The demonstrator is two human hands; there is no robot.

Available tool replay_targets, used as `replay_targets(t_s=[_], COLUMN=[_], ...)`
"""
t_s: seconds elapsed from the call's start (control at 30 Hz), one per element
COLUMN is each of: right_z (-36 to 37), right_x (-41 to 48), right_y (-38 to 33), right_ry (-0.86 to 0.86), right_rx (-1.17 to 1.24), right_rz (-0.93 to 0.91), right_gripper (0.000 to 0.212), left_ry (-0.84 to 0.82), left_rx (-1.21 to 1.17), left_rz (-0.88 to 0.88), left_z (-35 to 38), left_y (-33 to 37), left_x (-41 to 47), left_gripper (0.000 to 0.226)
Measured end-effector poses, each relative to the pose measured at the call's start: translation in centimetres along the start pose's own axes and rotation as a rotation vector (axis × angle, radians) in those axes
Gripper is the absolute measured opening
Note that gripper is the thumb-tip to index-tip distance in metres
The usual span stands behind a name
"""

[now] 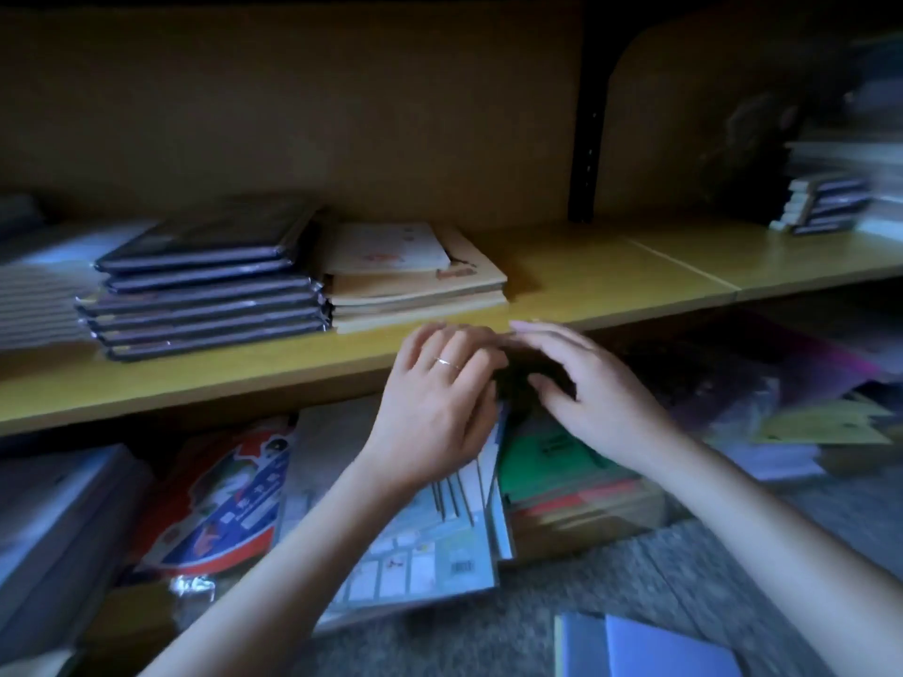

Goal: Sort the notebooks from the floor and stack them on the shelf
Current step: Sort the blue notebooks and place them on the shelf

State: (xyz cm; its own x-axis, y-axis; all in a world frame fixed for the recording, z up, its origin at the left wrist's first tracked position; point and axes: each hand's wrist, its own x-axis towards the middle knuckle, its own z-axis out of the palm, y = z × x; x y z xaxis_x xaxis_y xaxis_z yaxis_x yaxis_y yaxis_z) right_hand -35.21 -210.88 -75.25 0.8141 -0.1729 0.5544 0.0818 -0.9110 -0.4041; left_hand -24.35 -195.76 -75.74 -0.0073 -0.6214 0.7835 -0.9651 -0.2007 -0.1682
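A yellow wooden shelf (611,276) runs across the view. On it lie a stack of dark blue notebooks (205,295) and, beside it to the right, a lower stack of beige notebooks (415,280). My left hand (435,403), with a ring on one finger, and my right hand (586,388) hover side by side just below the shelf's front edge, fingers spread and holding nothing. Under them, on the floor, lie a pale printed notebook (420,549) and a green notebook (542,456). A blue notebook (659,647) lies at the bottom right.
A red and blue printed packet (229,500) and a grey box (53,520) lie at the lower left. More books are stacked on the shelf's far right (826,202). Loose papers and a yellow sheet (821,422) crowd the lower compartment at right. Grey carpet (586,579) covers the floor.
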Motion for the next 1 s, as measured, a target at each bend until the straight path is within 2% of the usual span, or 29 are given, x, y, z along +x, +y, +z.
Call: replay_targets(t_s=[0.07,0.17,0.27,0.37,0.47,0.5,0.53,0.6,0.67,0.73,0.83,0.93,1.0], right_z=[-0.5,-0.2,1.8,4.3,5.4,5.8,6.0,6.3,6.6,6.7,6.5,6.2,6.1], right_x=[-3.2,-9.3,-16.8,-25.4,-32.2,-33.6,-34.5,-35.3,-35.2,-34.7,-34.0,-33.8,-33.7], right_y=[0.4,1.8,4.9,8.2,9.4,9.5,9.3,9.0,8.2,7.4,6.7,6.4,6.3], right_ry=[0.105,0.098,-0.009,-0.183,-0.383,-0.434,-0.469,-0.447,-0.398,-0.382,-0.323,-0.205,-0.098], right_rx=[0.093,0.183,0.23,0.215,0.166,0.162,0.171,0.196,0.258,0.296,0.329,0.392,0.446], right_rz=[0.047,0.205,0.528,0.935,1.177,1.218,1.259,1.319,1.387,1.444,1.464,1.467,1.443], right_gripper=[0.032,0.027,0.03,0.022,0.017,0.01,0.011,0.018,0.011,0.024,0.015,0.011,0.012], left_ry=[-0.111,-0.339,-0.648,-0.971,-1.176,-1.217,-1.26,-1.334,-1.335,-1.282,-1.272,-1.368,-1.404], left_rx=[-0.032,-0.146,-0.279,-0.397,-0.6,-0.649,-0.69,-0.768,-0.86,-1.031,-1.242,-1.555,-1.641], left_rz=[0.11,0.119,0.046,-0.073,-0.279,-0.353,-0.425,-0.569,-0.741,-0.992,-1.318,-1.683,-1.703], left_z=[0.6,2.3,4.1,6.2,8.0,8.5,8.9,9.9,10.5,10.7,10.4,10.5,10.1], left_y=[1.7,4.8,8.5,11.5,14.1,15.0,15.8,17.3,18.5,19.4,19.5,18.0,17.2], left_x=[-1.7,-4.8,-8.8,-13.0,-16.1,-16.9,-17.5,-18.6,-18.9,-19.0,-18.7,-18.0,-17.2], left_gripper=[0.016,0.015,0.021,0.031,0.034,0.034,0.035,0.038,0.037,0.029,0.018,0.017,0.016])
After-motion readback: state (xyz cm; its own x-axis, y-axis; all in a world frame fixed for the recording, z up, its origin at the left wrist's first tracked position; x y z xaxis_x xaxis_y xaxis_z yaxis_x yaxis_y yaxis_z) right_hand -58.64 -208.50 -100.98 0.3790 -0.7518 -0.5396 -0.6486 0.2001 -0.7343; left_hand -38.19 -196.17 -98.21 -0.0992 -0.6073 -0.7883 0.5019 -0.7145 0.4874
